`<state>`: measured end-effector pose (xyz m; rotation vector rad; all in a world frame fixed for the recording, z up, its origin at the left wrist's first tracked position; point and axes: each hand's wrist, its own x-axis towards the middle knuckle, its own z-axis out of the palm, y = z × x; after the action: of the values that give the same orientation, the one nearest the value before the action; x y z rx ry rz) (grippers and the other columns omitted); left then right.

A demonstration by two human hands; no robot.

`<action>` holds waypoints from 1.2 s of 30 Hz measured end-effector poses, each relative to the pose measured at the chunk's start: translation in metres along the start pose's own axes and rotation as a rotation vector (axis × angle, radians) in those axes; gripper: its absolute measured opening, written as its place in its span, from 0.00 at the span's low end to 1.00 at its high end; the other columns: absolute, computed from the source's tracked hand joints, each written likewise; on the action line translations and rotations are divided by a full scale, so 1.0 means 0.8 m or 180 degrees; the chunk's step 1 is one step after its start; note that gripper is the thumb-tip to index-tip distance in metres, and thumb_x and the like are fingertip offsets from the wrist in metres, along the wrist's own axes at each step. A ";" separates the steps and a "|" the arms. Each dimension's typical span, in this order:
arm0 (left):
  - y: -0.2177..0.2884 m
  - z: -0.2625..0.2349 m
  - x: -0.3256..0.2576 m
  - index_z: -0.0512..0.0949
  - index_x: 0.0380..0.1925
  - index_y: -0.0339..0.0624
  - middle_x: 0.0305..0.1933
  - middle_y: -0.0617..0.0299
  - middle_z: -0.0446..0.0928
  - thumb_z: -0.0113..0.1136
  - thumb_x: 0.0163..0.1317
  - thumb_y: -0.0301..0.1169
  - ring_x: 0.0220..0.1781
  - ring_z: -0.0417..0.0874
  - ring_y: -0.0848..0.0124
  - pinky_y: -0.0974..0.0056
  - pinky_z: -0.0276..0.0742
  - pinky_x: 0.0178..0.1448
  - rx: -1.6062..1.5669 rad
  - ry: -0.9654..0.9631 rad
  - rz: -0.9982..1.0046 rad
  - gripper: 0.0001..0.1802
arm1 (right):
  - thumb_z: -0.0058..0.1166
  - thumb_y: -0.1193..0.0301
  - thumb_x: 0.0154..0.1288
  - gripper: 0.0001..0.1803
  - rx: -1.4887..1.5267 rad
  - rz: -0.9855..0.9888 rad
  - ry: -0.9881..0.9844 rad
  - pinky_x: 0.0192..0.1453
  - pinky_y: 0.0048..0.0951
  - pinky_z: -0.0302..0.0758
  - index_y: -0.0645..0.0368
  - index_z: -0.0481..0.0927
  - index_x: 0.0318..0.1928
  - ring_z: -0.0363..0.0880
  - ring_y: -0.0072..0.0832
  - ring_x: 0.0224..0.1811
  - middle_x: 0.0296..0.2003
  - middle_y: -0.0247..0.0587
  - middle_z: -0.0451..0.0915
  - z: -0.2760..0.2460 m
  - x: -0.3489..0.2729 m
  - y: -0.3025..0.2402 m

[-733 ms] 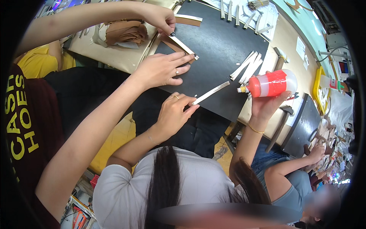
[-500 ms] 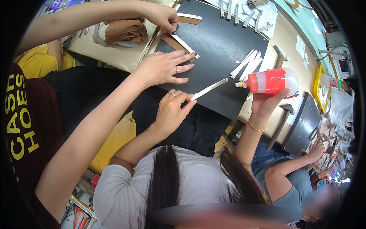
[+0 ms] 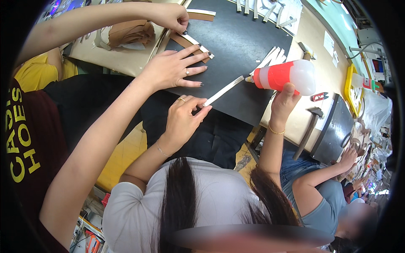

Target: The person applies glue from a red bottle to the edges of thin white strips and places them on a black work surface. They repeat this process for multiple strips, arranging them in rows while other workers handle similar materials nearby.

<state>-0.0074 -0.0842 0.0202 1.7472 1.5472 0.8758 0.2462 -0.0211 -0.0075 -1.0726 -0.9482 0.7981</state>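
Note:
My left hand (image 3: 172, 17) reaches in along the top and pinches down on the end of a brown strip (image 3: 185, 41) lying on a black sheet (image 3: 240, 38). My right hand (image 3: 173, 67) lies flat, fingers spread, on the sheet's near edge, fingertips beside that strip. Just below it, a co-worker in a white top holds a thin white strip (image 3: 223, 90) in one hand (image 3: 183, 116). The co-worker's other hand (image 3: 284, 99) holds a red-and-white glue bottle (image 3: 282, 76), its nozzle at the strip's far end.
Loose white strips (image 3: 270, 59) lie on the black sheet. Crumpled brown paper (image 3: 126, 31) sits on the tan bench top left. To the right are a hammer (image 3: 308, 130), a second dark board (image 3: 335, 126) and a yellow tool (image 3: 349, 84). Another seated person (image 3: 320, 198) works lower right.
The co-worker's glue bottle has moved left and down until its nozzle meets the white strip's end. My two hands have stayed about where they were.

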 end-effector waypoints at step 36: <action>-0.009 0.003 0.000 0.82 0.37 0.36 0.26 0.61 0.79 0.72 0.46 0.23 0.26 0.74 0.70 0.67 0.73 0.34 -0.0040 0.0030 0.0175 0.15 | 0.71 0.55 0.53 0.32 -0.0153 0.0087 -0.0441 0.50 0.27 0.72 0.67 0.75 0.48 0.76 0.24 0.44 0.42 0.37 0.78 0.050 -0.018 -0.012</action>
<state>-0.0100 -0.0832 0.0130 1.7865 1.5029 0.9200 0.2048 -0.0230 0.0056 -1.0844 -1.0763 0.8847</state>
